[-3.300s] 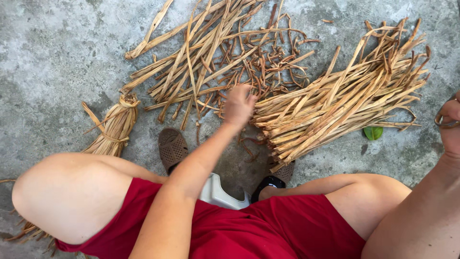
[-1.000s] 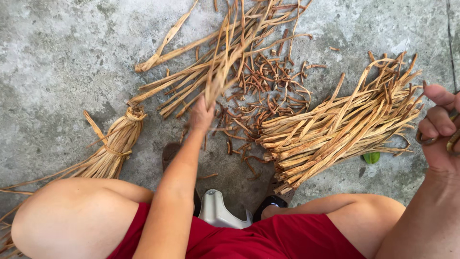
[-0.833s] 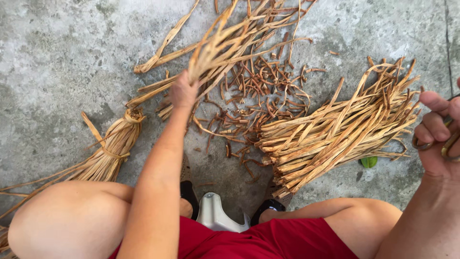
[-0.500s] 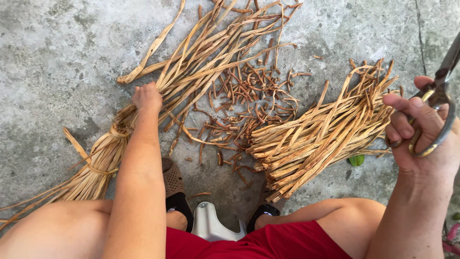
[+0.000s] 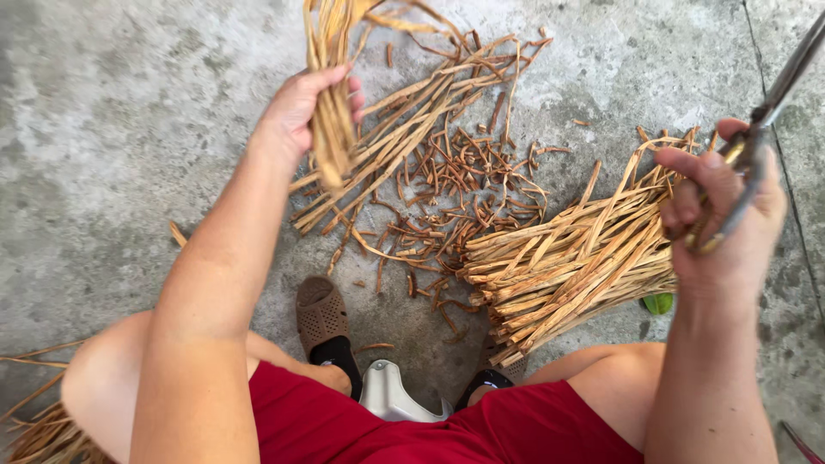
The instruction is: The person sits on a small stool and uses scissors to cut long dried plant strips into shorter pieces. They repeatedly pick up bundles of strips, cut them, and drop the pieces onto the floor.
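My left hand (image 5: 302,107) is raised above the concrete floor and is closed around a bunch of dry tan straw strips (image 5: 331,60) that hang down past my fingers. My right hand (image 5: 730,215) is up at the right and grips a pair of metal scissors (image 5: 773,94) whose blades point up to the top right corner. Below my right hand lies a neat pile of cut straw strips (image 5: 576,258). Between the hands lie loose long strips (image 5: 412,137) and short brown trimmings (image 5: 455,198).
I sit low over a grey concrete floor (image 5: 112,129), knees apart, in a red garment (image 5: 412,425). A brown sandal (image 5: 320,314) and a white stool edge (image 5: 391,395) are between my legs. A green leaf (image 5: 658,302) lies beside the cut pile. More straw (image 5: 39,425) lies bottom left.
My left hand has picked up a bunch of strips from the floor and lifted it. My right hand with the scissors has come further into view and closer.
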